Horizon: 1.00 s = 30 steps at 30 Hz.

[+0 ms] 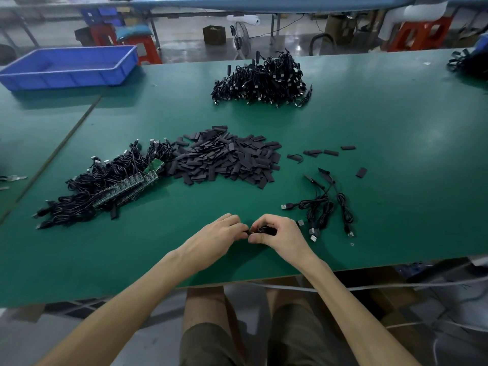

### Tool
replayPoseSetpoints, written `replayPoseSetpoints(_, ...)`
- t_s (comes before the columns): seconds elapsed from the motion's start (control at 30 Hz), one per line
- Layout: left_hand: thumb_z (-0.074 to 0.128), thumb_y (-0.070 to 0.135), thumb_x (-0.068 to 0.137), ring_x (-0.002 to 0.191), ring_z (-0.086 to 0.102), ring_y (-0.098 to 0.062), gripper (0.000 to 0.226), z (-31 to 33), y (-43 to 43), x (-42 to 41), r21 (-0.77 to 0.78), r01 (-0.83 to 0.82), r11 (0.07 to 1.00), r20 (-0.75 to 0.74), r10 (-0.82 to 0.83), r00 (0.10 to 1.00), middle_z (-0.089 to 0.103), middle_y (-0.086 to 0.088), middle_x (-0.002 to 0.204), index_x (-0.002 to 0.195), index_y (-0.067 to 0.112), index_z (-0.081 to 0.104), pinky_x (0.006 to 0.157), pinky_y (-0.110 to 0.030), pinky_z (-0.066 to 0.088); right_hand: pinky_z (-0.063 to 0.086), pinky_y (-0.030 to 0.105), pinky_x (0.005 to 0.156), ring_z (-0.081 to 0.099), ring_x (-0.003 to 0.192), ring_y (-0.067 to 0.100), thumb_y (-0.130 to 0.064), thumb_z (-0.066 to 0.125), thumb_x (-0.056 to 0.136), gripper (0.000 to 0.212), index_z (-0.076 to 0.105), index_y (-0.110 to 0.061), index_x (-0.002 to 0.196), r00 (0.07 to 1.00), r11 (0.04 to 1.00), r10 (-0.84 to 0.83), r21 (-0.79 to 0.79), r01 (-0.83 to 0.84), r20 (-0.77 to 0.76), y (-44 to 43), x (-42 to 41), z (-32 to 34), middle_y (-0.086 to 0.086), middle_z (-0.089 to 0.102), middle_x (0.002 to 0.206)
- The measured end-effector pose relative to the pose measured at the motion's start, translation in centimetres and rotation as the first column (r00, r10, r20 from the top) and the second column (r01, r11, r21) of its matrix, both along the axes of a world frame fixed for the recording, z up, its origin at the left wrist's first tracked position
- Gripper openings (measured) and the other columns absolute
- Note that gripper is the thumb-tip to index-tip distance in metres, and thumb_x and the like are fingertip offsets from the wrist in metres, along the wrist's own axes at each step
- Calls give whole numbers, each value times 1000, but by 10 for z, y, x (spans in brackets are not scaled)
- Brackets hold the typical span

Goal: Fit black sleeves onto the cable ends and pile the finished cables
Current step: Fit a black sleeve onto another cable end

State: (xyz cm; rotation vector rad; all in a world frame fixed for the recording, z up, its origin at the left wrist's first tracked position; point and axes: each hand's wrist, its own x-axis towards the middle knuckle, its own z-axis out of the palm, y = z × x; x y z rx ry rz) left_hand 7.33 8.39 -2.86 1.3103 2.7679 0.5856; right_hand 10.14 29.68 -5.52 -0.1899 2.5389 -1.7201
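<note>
- Two hands meet low over the green table [396, 133]. The left-hand grip [216, 236] and the right-hand grip [277, 233] are fingertip to fingertip.
- The right-hand grip is curled round a small black cable end [262, 230], with its thumb and forefinger closed on it.
- The left-hand grip seems to pinch the tip of the same piece, though the fingers hide most of it, so I cannot say whether a sleeve is on it.
- Just to the right of the right-hand grip lies a small bunch of black USB cables [326, 204], their silver plugs pointing towards the table's near edge.
- Straight beyond the two grips is a broad heap of short flat black sleeves [227, 161], with a few loose black sleeves [327, 152] scattered to its right.
- Beyond and to the left of the left-hand grip sits a tangled heap of black cables with narrow green circuit boards [111, 188], touching the sleeve heap.
- Well beyond the grips, past the sleeve heap, stands a rounded pile of coiled black cables [261, 80].
- Far off to the left of the grips, at the table's back corner, rests a shallow blue plastic tray [79, 76].
</note>
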Motion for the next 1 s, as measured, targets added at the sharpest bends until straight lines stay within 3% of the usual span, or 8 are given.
replayPoseSetpoints(0.23,54,22,104,85,49,-19,23,-4,-2,-1,35,-41,999,23,41,999,55,-3,91,108,4,69,77,-35,46,49,11,87,70,97,0,-18,81,89,14,74,-21,100,999,1000,-3,-20,2,-35,2,3,2,-14,76,95)
replayPoseSetpoints(0.43,54,23,104,83,45,-13,22,-5,0,-1,80,-32,996,52,28,998,53,2,92,112,8,68,76,-24,38,52,16,88,72,94,3,-16,85,83,18,73,-23,95,1000,999,-10,-36,9,-29,3,1,1,-13,77,93)
replayPoseSetpoints(0.77,55,20,104,78,41,-9,20,-5,5,1,119,-31,992,115,17,993,52,-1,90,111,6,68,73,-16,32,48,10,79,71,88,1,-15,86,82,18,73,-20,94,999,998,-15,-69,13,-33,3,1,-3,-16,75,88)
replayPoseSetpoints(0.9,62,27,100,80,57,-6,21,-2,4,1,184,-127,975,278,72,958,65,6,90,116,17,73,76,-17,43,54,23,85,72,91,7,-15,85,84,17,73,-24,93,1000,994,-13,-110,11,-21,4,0,-2,-11,76,90)
replayPoseSetpoints(1.0,70,18,95,80,71,-10,21,2,-2,-3,370,-294,881,581,27,813,78,0,90,116,21,75,75,-20,53,54,28,86,71,90,11,-10,82,86,16,74,-23,91,999,979,-36,-202,33,-9,6,-1,-2,-7,76,89)
